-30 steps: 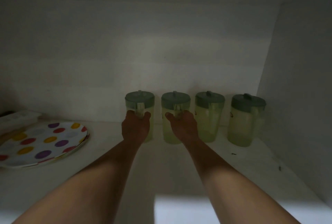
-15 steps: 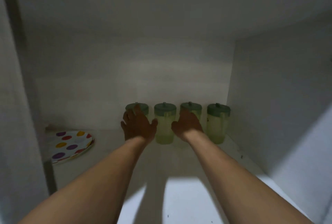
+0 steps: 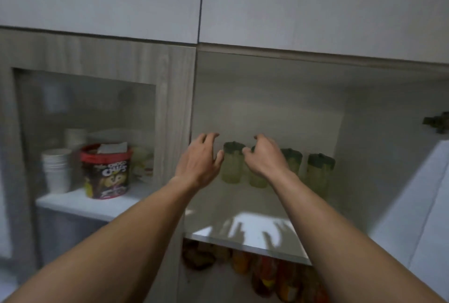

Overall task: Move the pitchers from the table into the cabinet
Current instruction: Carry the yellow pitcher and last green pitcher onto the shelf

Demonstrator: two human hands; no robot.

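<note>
Several pale yellow-green pitchers with dark green lids stand in a row at the back of the open cabinet shelf (image 3: 243,237). The leftmost pitcher (image 3: 232,163) shows between my hands; the rightmost pitcher (image 3: 319,171) stands near the right wall. Another pitcher (image 3: 291,160) is half hidden behind my right wrist. My left hand (image 3: 199,159) hovers in front of the shelf with fingers spread, holding nothing. My right hand (image 3: 263,155) has loosely curled fingers, empty, in front of the second pitcher.
A closed glass-front door (image 3: 97,137) on the left shows a chocolate snack tub (image 3: 107,171) and stacked white cups (image 3: 57,169). The open white door (image 3: 410,205) hangs at the right. Packaged goods (image 3: 264,271) fill the shelf below. Closed white doors sit above.
Both hands have let go of the pitchers and pulled back out of the cabinet. My view has backed away, so the cabinet front and neighbouring door now show.
</note>
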